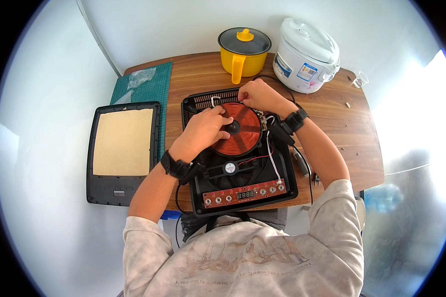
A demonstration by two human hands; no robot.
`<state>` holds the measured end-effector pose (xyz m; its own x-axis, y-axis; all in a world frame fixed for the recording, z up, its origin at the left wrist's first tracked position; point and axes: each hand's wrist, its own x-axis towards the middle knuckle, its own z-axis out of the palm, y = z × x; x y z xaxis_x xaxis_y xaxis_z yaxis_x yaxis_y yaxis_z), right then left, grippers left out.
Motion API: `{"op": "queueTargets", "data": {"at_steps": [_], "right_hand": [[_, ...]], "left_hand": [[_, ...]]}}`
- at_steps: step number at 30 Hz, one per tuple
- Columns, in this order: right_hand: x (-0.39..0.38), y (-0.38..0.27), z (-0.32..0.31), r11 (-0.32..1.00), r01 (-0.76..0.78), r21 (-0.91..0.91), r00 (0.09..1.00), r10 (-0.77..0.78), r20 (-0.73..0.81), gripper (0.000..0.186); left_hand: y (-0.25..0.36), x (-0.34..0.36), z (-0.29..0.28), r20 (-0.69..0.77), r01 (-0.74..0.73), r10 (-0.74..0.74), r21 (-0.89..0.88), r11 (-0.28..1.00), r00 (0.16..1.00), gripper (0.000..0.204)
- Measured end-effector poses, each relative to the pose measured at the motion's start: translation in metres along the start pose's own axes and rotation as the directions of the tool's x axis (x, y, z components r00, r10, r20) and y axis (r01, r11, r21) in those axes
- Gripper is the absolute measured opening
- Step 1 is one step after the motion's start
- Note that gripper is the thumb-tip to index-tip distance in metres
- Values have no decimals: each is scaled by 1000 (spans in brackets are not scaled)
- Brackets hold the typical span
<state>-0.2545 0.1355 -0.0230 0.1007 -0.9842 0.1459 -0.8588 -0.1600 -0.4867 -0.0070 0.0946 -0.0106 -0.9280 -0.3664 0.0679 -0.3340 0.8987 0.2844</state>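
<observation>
Probably fragile, the coil is best rim-held; the left hand is splayed across it; the right hand's grip cannot be told.

A loose, short-sleeved shirt in mottled pale beige, marked with a faded brown print, was worn at the bottom of the frame, with dark grey trousers partly shown above it. The left hand and right hand, near the centre, were left uncovered. Both wrists were circled by a black left strap and a black right strap, each fitted with a boxy black unit.
</observation>
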Motion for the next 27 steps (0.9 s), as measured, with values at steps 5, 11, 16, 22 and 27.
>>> {"op": "queueTargets", "data": {"at_steps": [5, 11, 16, 22, 27], "right_hand": [[5, 1, 0, 998, 21, -56, 1000, -21, 4, 11], [9, -1, -3, 993, 40, -109, 999, -36, 38, 13], [11, -4, -3, 992, 37, -120, 999, -32, 43, 12], [12, -4, -1, 991, 34, -126, 999, -29, 39, 8], [9, -4, -2, 983, 46, -179, 999, -47, -4, 16]], "left_hand": [[1, 0, 0, 25, 15, -15, -6, 1000, 1000, 46], [-1, 0, 1, 23, 12, -12, -3, 1000, 1000, 45], [-1, 0, 2, 22, 11, -11, -2, 1000, 1000, 45], [-7, 0, 10, -67, -52, 54, 36, 998, 996, 43], [-6, 1, 9, -60, -46, 47, 19, 999, 997, 43]]}}
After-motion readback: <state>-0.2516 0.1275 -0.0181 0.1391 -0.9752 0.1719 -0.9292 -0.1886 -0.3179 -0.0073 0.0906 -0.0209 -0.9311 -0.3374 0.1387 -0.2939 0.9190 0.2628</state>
